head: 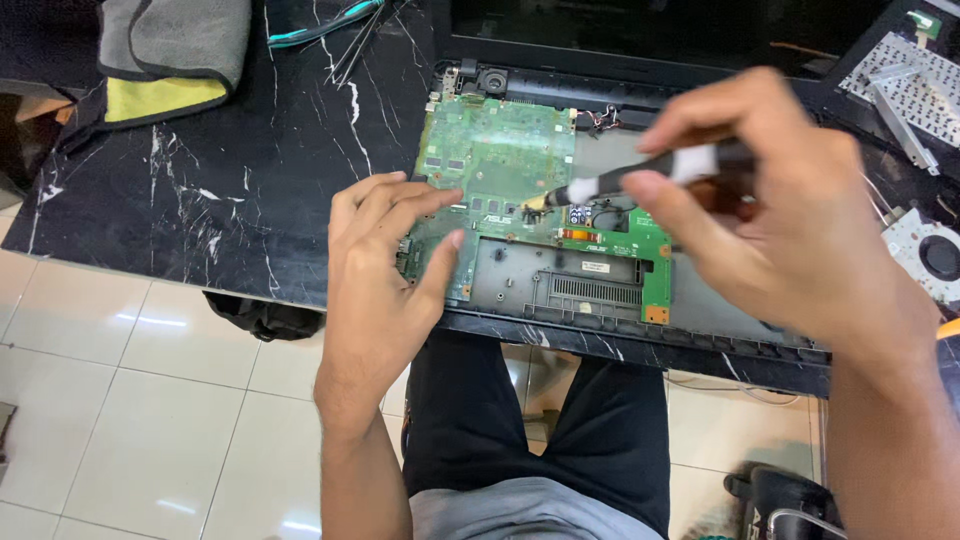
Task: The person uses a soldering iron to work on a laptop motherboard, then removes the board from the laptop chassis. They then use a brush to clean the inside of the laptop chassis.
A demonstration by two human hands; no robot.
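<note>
An opened laptop base (700, 330) lies on the black marble table, with its green motherboard (500, 150) exposed. My left hand (385, 270) rests flat on the board's left edge, fingers spread and thumb pressing on the frame. My right hand (790, 220) grips a black and white brush-like tool (640, 178). The tool's pale tip touches the board near its middle. The right hand is blurred.
A grey and yellow cloth pouch (170, 50) sits at the table's back left. Thin tools and a teal cable (330, 30) lie behind the board. A removed keyboard (910, 80) and a cooling fan (925, 255) are at the right. The laptop screen (650, 25) stands behind.
</note>
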